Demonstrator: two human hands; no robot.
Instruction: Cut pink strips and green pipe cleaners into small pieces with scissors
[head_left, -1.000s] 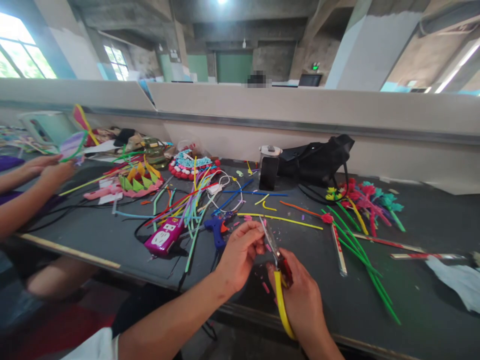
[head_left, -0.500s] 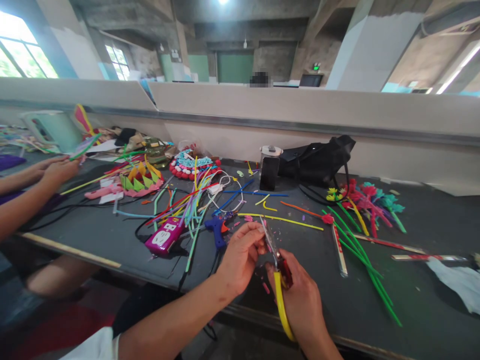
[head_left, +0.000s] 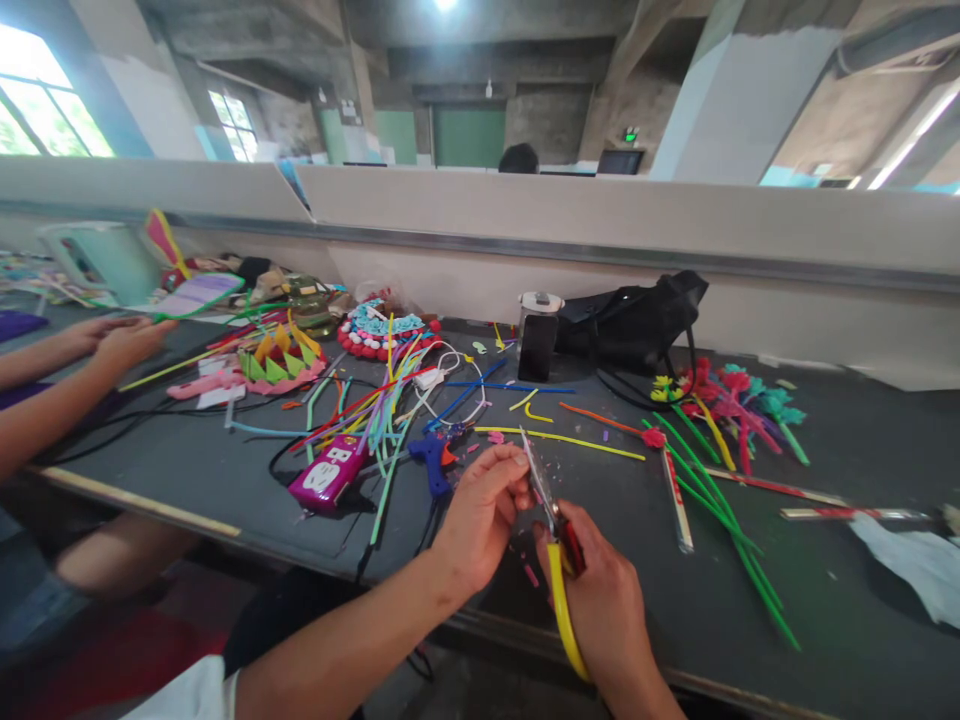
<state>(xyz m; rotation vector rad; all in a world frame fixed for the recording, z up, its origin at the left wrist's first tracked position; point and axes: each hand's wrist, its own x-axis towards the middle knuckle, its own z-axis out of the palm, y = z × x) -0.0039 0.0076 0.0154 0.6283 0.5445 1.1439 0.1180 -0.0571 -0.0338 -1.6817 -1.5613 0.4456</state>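
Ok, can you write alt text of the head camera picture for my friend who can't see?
A right hand holds yellow-handled scissors, while the left hand pinches at the blades. Below lies a dark table strewn with colourful stems, a blue glue gun and flowers; another person's hands work at left.

Bright window glare left, ceiling lamp, edges warped.

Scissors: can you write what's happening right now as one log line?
left hand: pinching at scissors blades, piece too small to tell | right hand: grips yellow handle | table: pink scraps
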